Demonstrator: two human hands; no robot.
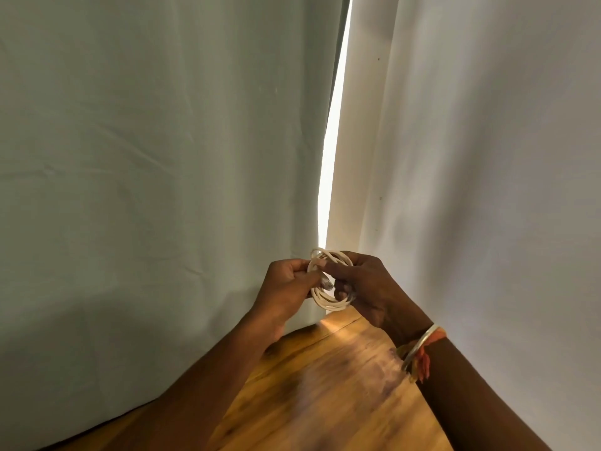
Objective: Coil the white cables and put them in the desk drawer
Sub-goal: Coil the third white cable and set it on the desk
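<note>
A white cable [328,302] is wound into a small round coil of several loops and held up in the air above the wooden desk top [325,385]. My left hand [286,288] pinches the coil's left side, and a grey plug end shows between the fingers. My right hand [367,288] grips the coil's right side, its fingers through the loops. A bangle and an orange thread sit on the right wrist. No drawer is in view.
Pale curtains hang close behind the desk on the left [146,190] and right [487,190], with a bright narrow gap [331,151] between them. The curtain hems drape onto the desk's far edges.
</note>
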